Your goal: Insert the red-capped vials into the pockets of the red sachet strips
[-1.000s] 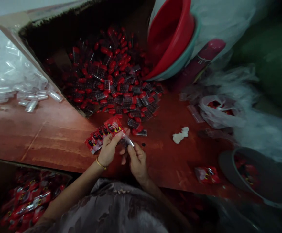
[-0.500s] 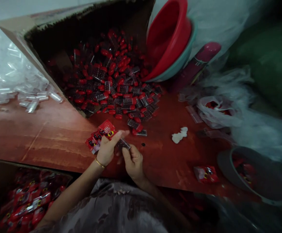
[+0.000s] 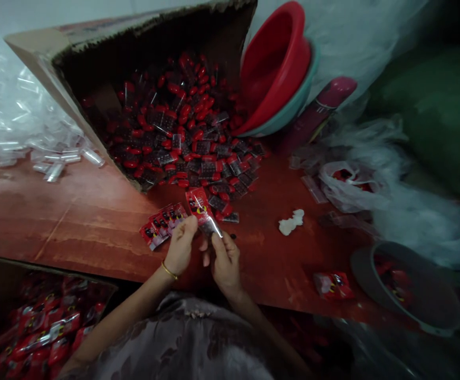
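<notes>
A small red printed plastic packet (image 3: 199, 203) with a clear lower end is held up between my two hands, over the table. My right hand (image 3: 227, 264) pinches its clear end between thumb and fingers. On the other side, my left hand (image 3: 181, 244) is closed at the packet's left edge, thumb and fingertips pressed together there. Just beyond the left hand lies a fanned row of similar red packets (image 3: 159, 224). Behind the held packet, small red-ended pieces with dark clear-cased bodies (image 3: 208, 169) spill from a tipped cardboard box (image 3: 36, 58).
Clear plastic tubes (image 3: 56, 158) are heaped left. Nested red and teal basins (image 3: 273, 68) lean beside the box, near a dark pink spray can (image 3: 325, 105). White crumpled tissue (image 3: 291, 222), a filled packet (image 3: 333, 285) and a grey tub (image 3: 364, 274) lie right. A box of filled packets (image 3: 48, 327) stands lower left.
A red packet has come off the fanned row and now stands between my hands. My left hand has moved slightly right with it; my right hand has shifted a little right.
</notes>
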`<action>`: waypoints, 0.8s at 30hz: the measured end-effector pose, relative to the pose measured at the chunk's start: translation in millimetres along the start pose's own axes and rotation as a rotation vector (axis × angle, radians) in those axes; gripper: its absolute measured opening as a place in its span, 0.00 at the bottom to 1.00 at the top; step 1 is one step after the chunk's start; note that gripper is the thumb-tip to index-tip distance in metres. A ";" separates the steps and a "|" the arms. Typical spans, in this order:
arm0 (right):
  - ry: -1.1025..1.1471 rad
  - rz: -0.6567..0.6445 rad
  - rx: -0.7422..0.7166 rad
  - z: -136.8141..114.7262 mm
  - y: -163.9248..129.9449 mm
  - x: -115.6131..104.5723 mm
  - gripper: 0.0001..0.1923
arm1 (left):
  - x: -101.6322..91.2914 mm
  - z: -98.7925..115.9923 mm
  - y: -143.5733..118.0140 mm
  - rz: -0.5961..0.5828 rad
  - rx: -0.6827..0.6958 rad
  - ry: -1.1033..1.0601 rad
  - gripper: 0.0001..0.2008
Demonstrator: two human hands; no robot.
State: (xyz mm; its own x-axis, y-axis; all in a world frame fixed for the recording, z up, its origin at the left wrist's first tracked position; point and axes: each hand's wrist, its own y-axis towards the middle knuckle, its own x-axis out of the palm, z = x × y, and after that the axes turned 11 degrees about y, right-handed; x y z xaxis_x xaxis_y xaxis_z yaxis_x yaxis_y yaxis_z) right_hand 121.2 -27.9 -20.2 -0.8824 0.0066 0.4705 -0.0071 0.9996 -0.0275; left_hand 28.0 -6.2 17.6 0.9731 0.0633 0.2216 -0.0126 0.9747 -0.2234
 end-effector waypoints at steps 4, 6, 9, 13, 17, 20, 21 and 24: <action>-0.007 0.010 -0.031 -5.0 -0.3 2.4 0.13 | 0.7 4.7 2.0 0.045 0.051 0.040 0.18; -0.032 0.039 -0.062 -6.6 -1.0 3.4 0.13 | 2.7 4.1 -2.1 -0.001 0.049 0.082 0.17; -0.085 0.069 -0.076 -7.9 -1.6 4.5 0.12 | 4.2 -0.5 -10.5 -0.039 0.050 0.105 0.17; -0.086 0.003 -0.039 -3.8 -2.5 -0.1 0.13 | 1.9 -3.2 -13.6 -0.072 0.018 0.065 0.17; -0.338 0.003 -0.158 2.3 -2.4 -25.1 0.12 | 0.6 -3.3 -4.1 -0.014 0.147 0.228 0.14; -0.592 0.025 -0.300 -2.2 3.0 -53.0 0.18 | 1.1 -12.1 7.3 -0.133 0.256 0.448 0.08; -0.660 0.012 -0.334 -5.7 6.1 -61.5 0.20 | 1.2 -17.4 11.1 -0.182 0.272 0.491 0.09; -0.791 -0.108 -0.377 -17.1 17.4 -80.5 0.15 | 0.9 -36.9 20.4 -0.253 0.337 0.588 0.13</action>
State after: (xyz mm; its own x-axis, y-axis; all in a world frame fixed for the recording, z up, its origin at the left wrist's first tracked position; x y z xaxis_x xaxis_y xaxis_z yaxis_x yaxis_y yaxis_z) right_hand 200.1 -10.6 -43.5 -0.9539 0.0300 -0.2987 -0.0771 0.9372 0.3402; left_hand 37.1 5.8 -21.8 0.9171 -0.2062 -0.3411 0.2512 0.9634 0.0931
